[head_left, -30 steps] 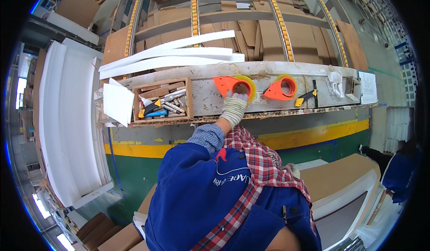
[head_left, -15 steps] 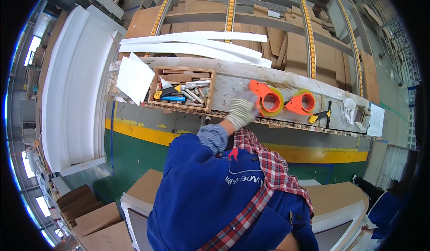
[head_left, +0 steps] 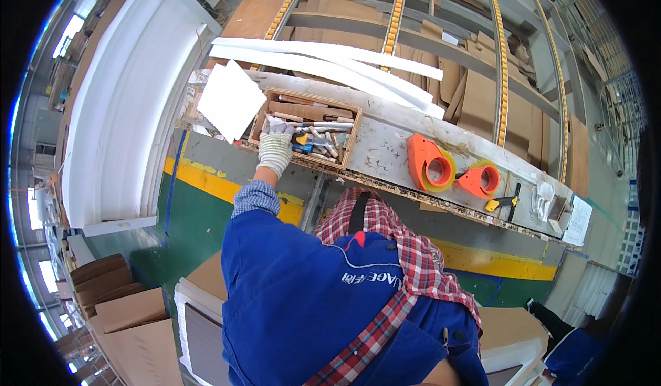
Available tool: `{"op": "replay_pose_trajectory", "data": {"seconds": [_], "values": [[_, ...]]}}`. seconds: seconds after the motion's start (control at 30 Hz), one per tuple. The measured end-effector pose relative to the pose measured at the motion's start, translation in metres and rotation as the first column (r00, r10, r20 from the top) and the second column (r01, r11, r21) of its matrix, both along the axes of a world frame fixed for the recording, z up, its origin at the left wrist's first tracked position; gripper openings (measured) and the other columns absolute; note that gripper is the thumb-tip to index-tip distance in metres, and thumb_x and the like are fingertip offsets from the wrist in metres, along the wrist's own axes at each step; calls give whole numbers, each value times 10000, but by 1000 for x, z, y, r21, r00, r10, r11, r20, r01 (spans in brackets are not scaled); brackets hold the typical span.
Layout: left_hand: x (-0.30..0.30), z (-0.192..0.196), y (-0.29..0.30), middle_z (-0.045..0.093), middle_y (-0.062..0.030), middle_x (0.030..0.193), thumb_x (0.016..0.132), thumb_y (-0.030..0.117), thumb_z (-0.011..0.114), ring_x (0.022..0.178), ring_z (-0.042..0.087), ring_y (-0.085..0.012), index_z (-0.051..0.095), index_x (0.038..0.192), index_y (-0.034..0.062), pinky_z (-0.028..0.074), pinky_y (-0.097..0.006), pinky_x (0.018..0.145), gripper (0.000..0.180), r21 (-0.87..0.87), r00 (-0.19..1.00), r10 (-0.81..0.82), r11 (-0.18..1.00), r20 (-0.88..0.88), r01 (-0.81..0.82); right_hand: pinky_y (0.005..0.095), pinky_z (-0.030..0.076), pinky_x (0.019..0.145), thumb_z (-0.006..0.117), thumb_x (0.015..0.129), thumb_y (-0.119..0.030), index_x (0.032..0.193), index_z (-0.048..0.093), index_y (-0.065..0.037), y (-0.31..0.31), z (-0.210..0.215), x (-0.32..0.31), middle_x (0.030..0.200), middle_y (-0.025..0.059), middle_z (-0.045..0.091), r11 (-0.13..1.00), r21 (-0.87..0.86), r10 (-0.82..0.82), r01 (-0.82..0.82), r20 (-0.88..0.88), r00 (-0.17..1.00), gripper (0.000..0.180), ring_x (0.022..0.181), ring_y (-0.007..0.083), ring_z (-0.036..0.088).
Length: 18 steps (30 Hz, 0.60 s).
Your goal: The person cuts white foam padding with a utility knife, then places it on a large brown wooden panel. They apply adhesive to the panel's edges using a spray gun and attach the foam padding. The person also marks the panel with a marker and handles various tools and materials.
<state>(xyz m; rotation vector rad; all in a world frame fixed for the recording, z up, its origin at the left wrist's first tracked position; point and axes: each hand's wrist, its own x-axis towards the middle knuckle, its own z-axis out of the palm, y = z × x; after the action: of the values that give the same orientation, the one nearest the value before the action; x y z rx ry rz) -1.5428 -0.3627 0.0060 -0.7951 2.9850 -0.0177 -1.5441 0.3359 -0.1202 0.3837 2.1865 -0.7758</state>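
Reaching into the wooden box point(head_left: 353, 138), my left hand point(head_left: 277, 143) has left the nearer orange tape dispenser point(head_left: 418, 155); its grip I can't tell, my right hand is hidden.

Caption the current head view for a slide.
White-gloved left hand at an open, cluttered, rectangular wooden box, two orange tape dispensers lying to the right.
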Motion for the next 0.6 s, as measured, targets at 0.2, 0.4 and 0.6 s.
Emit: {"op": "replay_pose_trajectory", "data": {"seconds": [0.2,0.4,0.6], "values": [[22,3,27,576,-84,1047,670,123,683,974,554,-263,610,998,106,411,-428,874,336,-68,934,-256,967,-248,246,291,482,685,628,857,-285,1032,592,-11,-1,4,-8,842,97,641,1000,4,22,-22,15,1000,327,742,160,591],[10,0,61,572,-78,972,718,92,603,891,565,-254,601,957,100,438,-406,777,239,-120,874,-303,953,-381,279,291,483,679,628,858,-281,1026,592,-9,-6,4,-17,840,96,639,999,3,47,-47,30,998,321,737,158,590],[-18,7,88,602,-32,932,760,150,564,870,577,-186,596,974,109,444,-365,757,220,-203,863,-367,928,-348,312,291,484,673,628,858,-276,1019,591,-8,-13,3,-26,839,94,638,997,-6,74,-73,50,996,315,732,156,589]]}}
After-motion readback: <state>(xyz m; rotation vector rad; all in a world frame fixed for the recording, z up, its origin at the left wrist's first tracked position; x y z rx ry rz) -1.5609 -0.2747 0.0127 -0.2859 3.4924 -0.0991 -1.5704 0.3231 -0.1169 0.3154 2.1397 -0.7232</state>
